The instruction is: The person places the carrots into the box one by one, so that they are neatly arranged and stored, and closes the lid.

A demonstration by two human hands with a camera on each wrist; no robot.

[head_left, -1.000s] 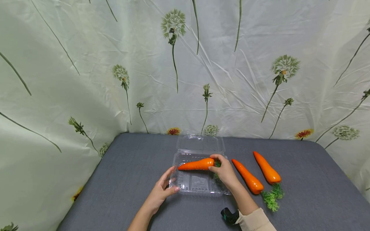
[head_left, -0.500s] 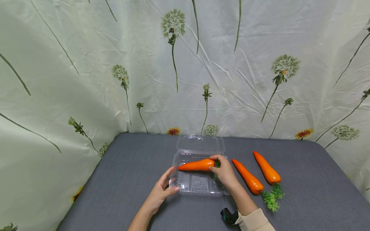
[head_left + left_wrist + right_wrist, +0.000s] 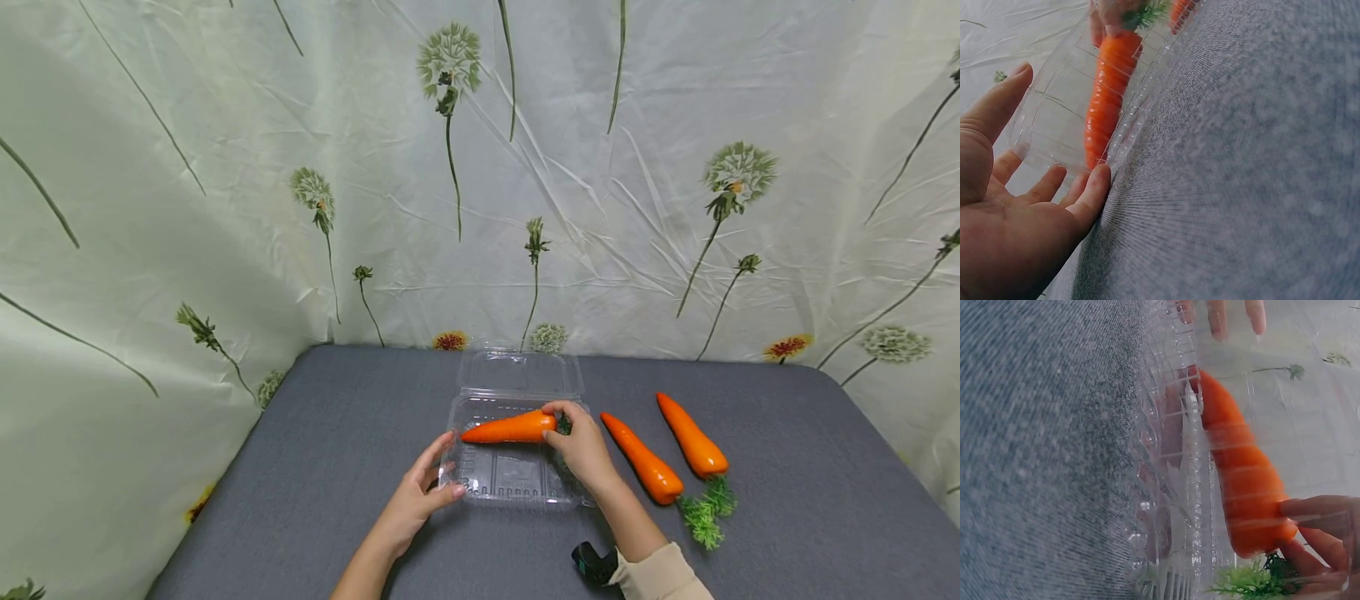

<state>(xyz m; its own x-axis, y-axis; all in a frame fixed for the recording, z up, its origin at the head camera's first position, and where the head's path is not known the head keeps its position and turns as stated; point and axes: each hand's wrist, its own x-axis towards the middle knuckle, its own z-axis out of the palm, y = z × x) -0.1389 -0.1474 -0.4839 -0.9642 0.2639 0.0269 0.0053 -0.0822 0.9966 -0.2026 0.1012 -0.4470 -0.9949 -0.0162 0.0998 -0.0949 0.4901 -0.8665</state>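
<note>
A clear plastic clamshell box (image 3: pixel 517 479) sits on the grey table with its lid (image 3: pixel 517 371) laid back. Inside its walls an orange carrot (image 3: pixel 506 429) lies crosswise, tip to the left; whether it rests on the floor of the box I cannot tell. My right hand (image 3: pixel 581 442) pinches the carrot's thick end between thumb and fingers, beside the green leaves (image 3: pixel 1257 578). At the left side of the box, my left hand (image 3: pixel 412 500) touches the outer wall with extended fingers (image 3: pixel 1094 190). In the left wrist view, its thumb stands apart from the fingers.
Two more carrots, one nearer (image 3: pixel 645 462) and one farther (image 3: pixel 693 437), lie right of the box, with green leaves (image 3: pixel 705 517) at their thick ends. A black curved object (image 3: pixel 592 562) shows by the right wrist. Behind the table hangs a flower-printed curtain (image 3: pixel 420 192).
</note>
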